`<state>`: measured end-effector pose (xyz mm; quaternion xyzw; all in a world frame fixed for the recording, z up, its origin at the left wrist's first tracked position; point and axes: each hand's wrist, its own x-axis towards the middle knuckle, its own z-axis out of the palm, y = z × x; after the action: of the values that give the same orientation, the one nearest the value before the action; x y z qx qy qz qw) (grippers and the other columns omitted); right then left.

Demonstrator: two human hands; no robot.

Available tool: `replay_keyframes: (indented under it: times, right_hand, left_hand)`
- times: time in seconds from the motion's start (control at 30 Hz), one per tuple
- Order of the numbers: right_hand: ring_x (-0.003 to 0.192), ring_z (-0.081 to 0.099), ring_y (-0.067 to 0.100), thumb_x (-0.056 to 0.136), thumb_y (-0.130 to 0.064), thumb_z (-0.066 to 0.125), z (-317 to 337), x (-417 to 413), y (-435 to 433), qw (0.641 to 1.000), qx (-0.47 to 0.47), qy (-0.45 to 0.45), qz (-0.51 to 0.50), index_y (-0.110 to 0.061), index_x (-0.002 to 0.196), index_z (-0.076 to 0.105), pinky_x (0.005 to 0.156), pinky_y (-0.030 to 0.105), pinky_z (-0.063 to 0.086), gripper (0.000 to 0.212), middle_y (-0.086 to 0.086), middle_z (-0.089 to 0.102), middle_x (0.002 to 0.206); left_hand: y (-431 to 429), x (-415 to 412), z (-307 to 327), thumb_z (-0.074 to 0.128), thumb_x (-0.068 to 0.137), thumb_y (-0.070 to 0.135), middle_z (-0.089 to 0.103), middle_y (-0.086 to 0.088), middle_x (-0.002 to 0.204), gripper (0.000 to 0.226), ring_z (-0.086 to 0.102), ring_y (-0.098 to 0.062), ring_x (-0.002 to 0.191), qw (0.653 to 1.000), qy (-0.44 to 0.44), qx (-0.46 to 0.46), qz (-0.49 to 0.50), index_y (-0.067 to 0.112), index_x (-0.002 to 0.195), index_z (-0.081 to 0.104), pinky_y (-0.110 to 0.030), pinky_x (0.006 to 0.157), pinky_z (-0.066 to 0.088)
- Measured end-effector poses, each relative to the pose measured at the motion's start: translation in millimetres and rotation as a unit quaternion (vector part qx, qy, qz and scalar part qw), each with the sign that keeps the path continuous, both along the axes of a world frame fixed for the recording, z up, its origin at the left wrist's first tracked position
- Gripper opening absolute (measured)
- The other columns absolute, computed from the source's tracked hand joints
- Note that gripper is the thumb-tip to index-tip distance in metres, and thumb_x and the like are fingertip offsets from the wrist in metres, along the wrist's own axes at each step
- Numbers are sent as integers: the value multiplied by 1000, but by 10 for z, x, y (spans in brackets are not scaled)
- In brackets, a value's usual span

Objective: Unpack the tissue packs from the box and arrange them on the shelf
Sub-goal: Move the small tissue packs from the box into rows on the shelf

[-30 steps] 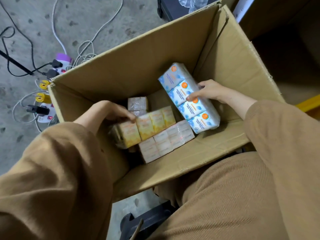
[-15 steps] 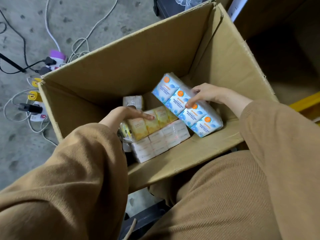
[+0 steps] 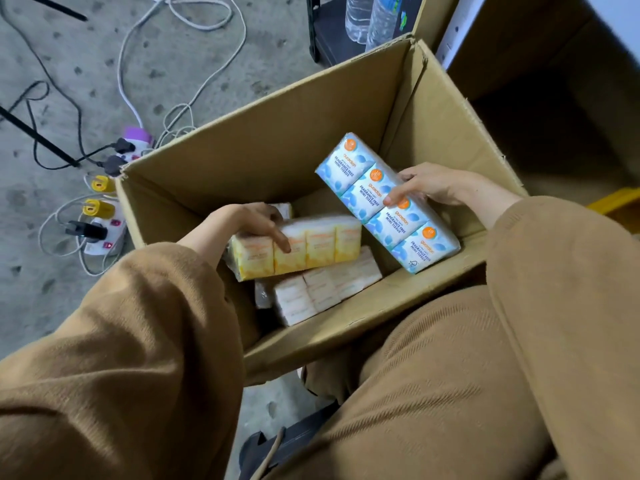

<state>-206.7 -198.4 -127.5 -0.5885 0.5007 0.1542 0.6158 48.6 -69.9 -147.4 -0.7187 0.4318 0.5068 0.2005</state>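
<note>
An open cardboard box (image 3: pixel 277 140) stands on the floor in front of my knees. My right hand (image 3: pixel 433 185) grips a long blue tissue pack (image 3: pixel 391 216) held slanted inside the box on the right. My left hand (image 3: pixel 249 221) holds a yellow tissue pack (image 3: pixel 311 247) by its left end, lifted above the box floor. Under it lies a pale pink-white tissue pack (image 3: pixel 322 289). Another small pack (image 3: pixel 284 209) peeks out behind my left hand. The shelf is not clearly in view.
Power strips (image 3: pixel 104 233) with plugs and looping cables (image 3: pixel 180 39) lie on the concrete floor left of the box. Water bottles (image 3: pixel 367 15) stand on a dark low rack behind it. A brown carton (image 3: pixel 540 46) is at the right, a yellow object (image 3: pixel 616 199) beside it.
Both packs have risen inside the box. My left hand closed around the yellow pack and lifted it; my right hand raised the blue pack. The view pulled back and shifted.
</note>
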Motion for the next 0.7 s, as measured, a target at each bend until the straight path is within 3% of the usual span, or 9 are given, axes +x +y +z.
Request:
replay_keyframes:
  times: [0.13, 0.23, 0.33, 0.4, 0.5, 0.6, 0.7]
  right_hand:
    - [81, 67, 21, 71, -11, 74, 268, 0, 76, 999, -33, -1, 8, -9, 102, 60, 84, 33, 52, 34, 8, 69, 94]
    - [80, 67, 19, 66, -16, 78, 511, 22, 129, 997, -66, -1, 28, -11, 97, 56, 78, 32, 53, 39, 6, 68, 95]
    - [95, 65, 26, 71, -16, 75, 765, 50, 202, 993, -109, -3, 43, -11, 85, 55, 91, 42, 50, 24, 11, 66, 104]
    - [93, 60, 26, 70, -17, 75, 925, 69, 249, 987, -153, -1, 56, -13, 68, 49, 87, 39, 48, 27, 13, 64, 94]
    - [72, 48, 13, 65, -24, 79, 1207, 76, 318, 974, -208, 6, 86, -17, 58, 49, 65, 27, 34, 32, -6, 58, 62]
    - [72, 49, 14, 62, -25, 81, 1538, 44, 385, 964, -247, 1, 97, -16, 59, 53, 66, 28, 36, 30, -3, 55, 66]
    - [83, 54, 20, 58, -26, 81, 1885, -16, 474, 957, -268, 1, 110, -11, 67, 55, 78, 38, 45, 31, 4, 58, 79]
  left_hand:
    - [37, -4, 208, 76, 75, 30, 43, -4, 141, 75, 47, -26, 126, 999, 3, -25, -40, 19, 139, 39, -36, 103, 42]
    - [64, -60, 379, 79, 71, 32, 42, -3, 143, 82, 45, -26, 127, 996, -7, -64, -66, 25, 141, 36, -38, 105, 42]
    - [99, -130, 580, 81, 68, 32, 45, -2, 140, 83, 47, -26, 124, 990, -8, -102, -94, 27, 139, 37, -39, 104, 43]
    - [118, -184, 741, 81, 68, 30, 46, -2, 139, 82, 47, -25, 124, 986, -5, -127, -106, 26, 138, 38, -39, 104, 43]
    - [137, -251, 998, 81, 67, 28, 49, 0, 134, 79, 49, -23, 120, 976, -8, -178, -122, 26, 135, 41, -34, 99, 44]
    - [146, -300, 1275, 83, 65, 28, 51, 1, 131, 79, 50, -22, 117, 965, -17, -221, -138, 26, 133, 44, -34, 98, 44]
    - [159, -353, 1561, 83, 65, 26, 51, 0, 133, 81, 49, -22, 120, 953, -25, -260, -156, 25, 135, 43, -35, 102, 42]
